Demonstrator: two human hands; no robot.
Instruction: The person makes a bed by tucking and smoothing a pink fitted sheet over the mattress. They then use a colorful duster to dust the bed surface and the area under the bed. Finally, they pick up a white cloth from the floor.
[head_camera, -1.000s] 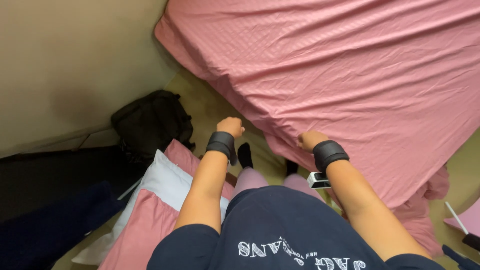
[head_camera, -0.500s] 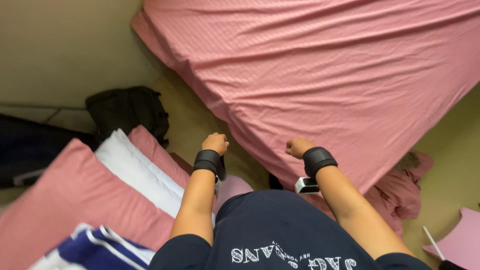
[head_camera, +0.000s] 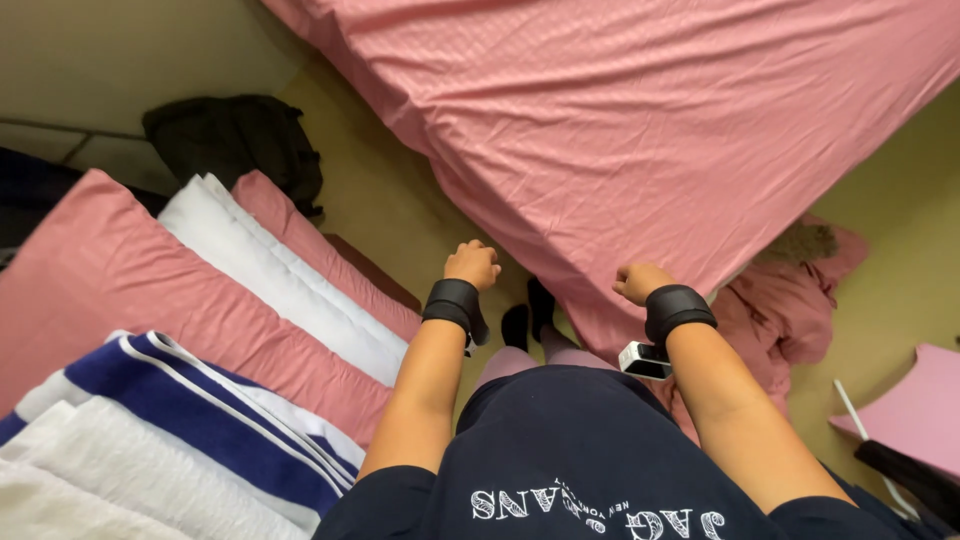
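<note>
Both hands curled into loose fists, empty: left hand (head_camera: 472, 265) just short of the pink mattress (head_camera: 640, 130) edge, right hand (head_camera: 640, 281) touching that edge, which runs diagonally ahead, pillows (head_camera: 200, 290) stacked leftward.

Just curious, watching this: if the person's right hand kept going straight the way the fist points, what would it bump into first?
Most likely the pink bedsheet: the right hand, closed in a fist, already sits at its near edge, though depth is hard to judge.
</note>
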